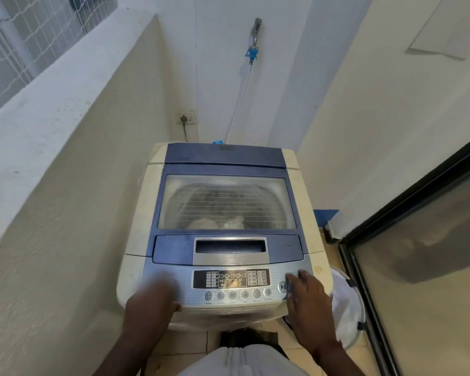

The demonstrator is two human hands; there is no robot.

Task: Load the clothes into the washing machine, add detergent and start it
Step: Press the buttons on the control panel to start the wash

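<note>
A top-loading washing machine [144, 213] with a blue lid stands in front of me, its lid [174, 251] down. Through the lid's window [225, 202] I see the drum and pale clothes [215, 222] near its front. The control panel [231, 278] has a dark display and a row of round buttons. My right hand [307, 297] rests on the panel's right end, fingertips beside the start/pause button [282, 287]. My left hand [158, 291] lies blurred on the panel's left end, thumb hooked on the front edge. Neither hand holds anything. No detergent container is in view.
A low white wall [65, 131] runs close along the left. A white laundry basket [347, 308] sits on the floor right of the machine, beside a dark-framed glass door [418, 240]. On the back wall are a tap with a hose [253, 50] and a plugged-in socket [186, 118].
</note>
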